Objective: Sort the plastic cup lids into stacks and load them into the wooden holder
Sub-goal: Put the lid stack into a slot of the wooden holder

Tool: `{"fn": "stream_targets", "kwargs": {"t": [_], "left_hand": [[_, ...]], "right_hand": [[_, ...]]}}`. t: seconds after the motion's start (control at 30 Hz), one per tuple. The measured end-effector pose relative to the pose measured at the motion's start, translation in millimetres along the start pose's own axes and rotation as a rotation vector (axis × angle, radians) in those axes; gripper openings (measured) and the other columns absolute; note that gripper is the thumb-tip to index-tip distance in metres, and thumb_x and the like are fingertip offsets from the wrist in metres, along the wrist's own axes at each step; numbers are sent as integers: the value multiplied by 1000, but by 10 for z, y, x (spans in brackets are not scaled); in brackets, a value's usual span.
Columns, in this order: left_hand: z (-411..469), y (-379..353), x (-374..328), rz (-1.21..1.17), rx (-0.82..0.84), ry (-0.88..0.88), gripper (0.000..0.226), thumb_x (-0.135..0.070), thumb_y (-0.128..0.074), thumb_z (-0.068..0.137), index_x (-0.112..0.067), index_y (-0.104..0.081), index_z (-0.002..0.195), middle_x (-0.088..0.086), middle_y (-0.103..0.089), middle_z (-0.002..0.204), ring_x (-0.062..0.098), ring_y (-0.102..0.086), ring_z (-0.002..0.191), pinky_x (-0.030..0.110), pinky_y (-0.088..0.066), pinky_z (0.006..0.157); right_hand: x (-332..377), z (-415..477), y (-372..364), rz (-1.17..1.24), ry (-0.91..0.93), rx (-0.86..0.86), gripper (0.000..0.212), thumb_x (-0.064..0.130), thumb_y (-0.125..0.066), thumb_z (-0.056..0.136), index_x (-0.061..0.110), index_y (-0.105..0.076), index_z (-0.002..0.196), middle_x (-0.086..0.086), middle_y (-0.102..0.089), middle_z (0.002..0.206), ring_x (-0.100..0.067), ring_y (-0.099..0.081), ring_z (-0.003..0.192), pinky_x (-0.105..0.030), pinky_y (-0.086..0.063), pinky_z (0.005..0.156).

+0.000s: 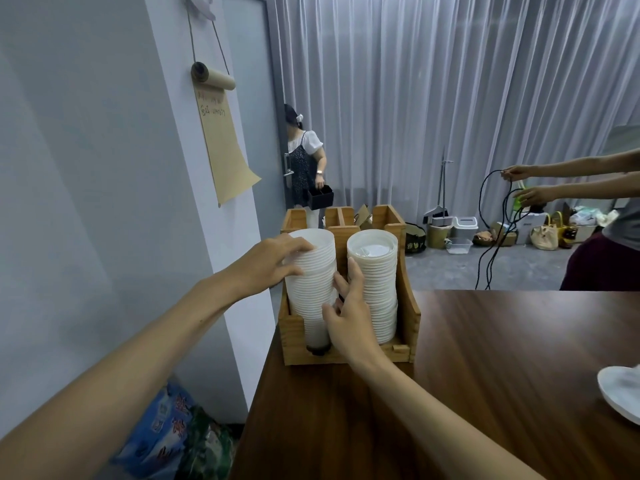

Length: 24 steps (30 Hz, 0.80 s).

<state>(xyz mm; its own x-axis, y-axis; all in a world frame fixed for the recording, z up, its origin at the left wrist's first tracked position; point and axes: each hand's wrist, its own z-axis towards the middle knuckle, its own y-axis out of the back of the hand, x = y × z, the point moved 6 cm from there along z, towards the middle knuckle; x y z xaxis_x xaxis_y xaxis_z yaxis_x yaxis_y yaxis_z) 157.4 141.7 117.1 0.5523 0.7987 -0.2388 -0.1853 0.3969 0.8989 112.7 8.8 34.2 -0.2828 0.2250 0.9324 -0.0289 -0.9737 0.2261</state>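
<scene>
Grey curtains (450,98), pale wall (86,168), dark wooden table (485,375).

**A:** What've you got on your arms there?
**B:** Your left hand (273,261) and right hand (346,313) are bare, and so are both forearms (433,407) all the way to the frame edge.

Light wooden open-fronted holder (412,320) sits on far left corner of dark brown wooden table (485,375). Inside, side by side: tall stack of white plastic lids (311,282) left, shorter stack of white plastic lids (379,289) right. Left hand (266,261) on tall stack's upper left side. Right hand (349,306) in front, between the stacks. White round plate (620,393) at table's right edge.
</scene>
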Motion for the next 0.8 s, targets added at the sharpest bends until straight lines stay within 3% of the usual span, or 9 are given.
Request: {"fn": "stream_targets", "kwargs": {"t": [0.43,0.57,0.7,0.8], "left_hand": [[39,-46,-241,220,-28,28,44,-22,-58,93,-16,-46,135,12,-52,128,25,-54,111,26,-42,92],[49,-111,-322,273,-48,46,46,-21,-57,93,-18,-43,137,12,-51,129,25,-54,111,26,-44,90],[56,-134,-316,289,-52,69,46,-21,-56,94,-19,-42,138,13,-50,130,26,-54,113,28,-45,91],[38,-132,-313,284,-37,75,47,-21,-55,94,-20,-41,138,12,-49,131,26,-53,114,29,-45,93]], "right_hand": [[-9,5,-3,-11,5,11,88,0,-53,92,32,5,151,2,-29,155,-10,-33,139,-7,-28,96],[-10,7,1,-16,8,3,89,1,-55,92,31,4,151,2,-30,155,-9,-34,138,-10,-28,98],[-12,17,6,-17,9,1,89,0,-54,92,30,4,151,1,-29,155,-8,-35,136,0,-28,89],[-14,19,-4,-35,22,6,89,1,-56,91,30,4,151,2,-29,155,-13,-41,135,-13,-36,101]]}}
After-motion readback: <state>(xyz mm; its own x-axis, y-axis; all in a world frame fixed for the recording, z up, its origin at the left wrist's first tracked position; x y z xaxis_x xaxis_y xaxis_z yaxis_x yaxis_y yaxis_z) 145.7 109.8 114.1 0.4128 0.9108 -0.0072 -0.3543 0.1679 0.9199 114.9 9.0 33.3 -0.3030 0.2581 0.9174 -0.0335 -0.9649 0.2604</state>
